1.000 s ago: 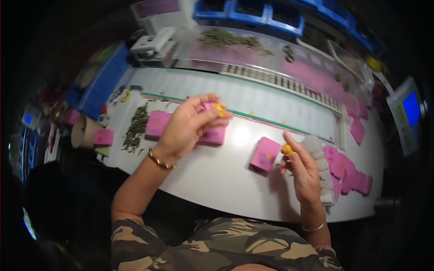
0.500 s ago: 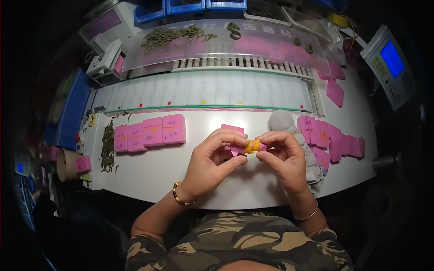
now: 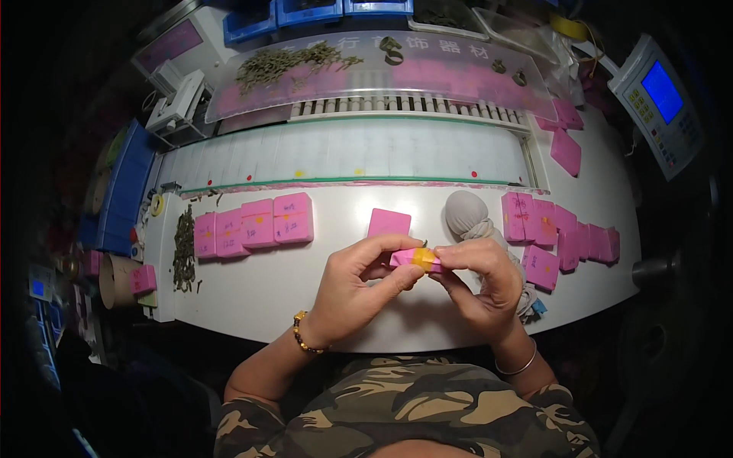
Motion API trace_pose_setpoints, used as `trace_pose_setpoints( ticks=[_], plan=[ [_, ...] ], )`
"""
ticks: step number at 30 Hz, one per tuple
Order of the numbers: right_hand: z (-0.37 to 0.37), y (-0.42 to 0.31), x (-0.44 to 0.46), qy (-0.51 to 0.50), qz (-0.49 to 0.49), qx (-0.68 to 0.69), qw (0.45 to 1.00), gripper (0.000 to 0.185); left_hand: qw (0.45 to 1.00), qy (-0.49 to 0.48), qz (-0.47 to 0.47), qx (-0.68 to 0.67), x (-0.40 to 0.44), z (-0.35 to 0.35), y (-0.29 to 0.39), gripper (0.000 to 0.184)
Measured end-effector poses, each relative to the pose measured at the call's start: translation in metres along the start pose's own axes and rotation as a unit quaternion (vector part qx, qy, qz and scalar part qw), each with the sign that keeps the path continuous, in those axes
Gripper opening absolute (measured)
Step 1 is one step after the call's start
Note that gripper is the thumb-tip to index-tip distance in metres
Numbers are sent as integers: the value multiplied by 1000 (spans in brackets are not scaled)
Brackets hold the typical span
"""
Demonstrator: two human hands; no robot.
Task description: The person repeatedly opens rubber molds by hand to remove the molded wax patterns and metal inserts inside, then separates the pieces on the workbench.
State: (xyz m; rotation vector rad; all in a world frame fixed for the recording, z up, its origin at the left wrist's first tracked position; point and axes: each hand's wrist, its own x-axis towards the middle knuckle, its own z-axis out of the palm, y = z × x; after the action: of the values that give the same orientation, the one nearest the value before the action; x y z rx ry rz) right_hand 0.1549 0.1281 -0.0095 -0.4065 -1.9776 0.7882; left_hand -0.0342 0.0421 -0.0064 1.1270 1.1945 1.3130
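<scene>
Above the white table's front, my left hand (image 3: 363, 278) and my right hand (image 3: 485, 282) hold a small pink rubber mold (image 3: 403, 258) between them. A yellow patch (image 3: 422, 260) marks its middle. My left fingers and thumb pinch one end; my right fingers and thumb press the other. A small dark bit shows at its upper edge, too small to name. Just beyond my left fingertips a flat pink block (image 3: 388, 223) lies on the table. A grey cloth bundle (image 3: 466, 214) lies behind and beside my right hand, which partly hides it.
Pink blocks with handwriting (image 3: 258, 221) stand in a row at left, beside a pile of greenish small pieces (image 3: 184, 248). More pink blocks (image 3: 544, 221) lie at right. Beyond runs a glass-edged white conveyor (image 3: 343, 153). A blue-screened panel (image 3: 660, 99) stands at right.
The mold has come slightly lower and turned in my fingers; its yellow part looks flatter. My right fingers have shifted over its end. Coloured dots on the conveyor have moved left.
</scene>
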Motion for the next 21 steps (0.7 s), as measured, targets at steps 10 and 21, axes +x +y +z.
trace_pose_setpoints(
  ticks=[10, 21],
  plan=[
    [2, 5, -8, -6, 218, 236, 947, 28, 997, 27, -12, -76, 1, 7, 2, 25],
    [13, 0, 2, -96, 148, -49, 983, 49, 853, 53, 313, 415, 14, 7, -20, 40]
  ],
)
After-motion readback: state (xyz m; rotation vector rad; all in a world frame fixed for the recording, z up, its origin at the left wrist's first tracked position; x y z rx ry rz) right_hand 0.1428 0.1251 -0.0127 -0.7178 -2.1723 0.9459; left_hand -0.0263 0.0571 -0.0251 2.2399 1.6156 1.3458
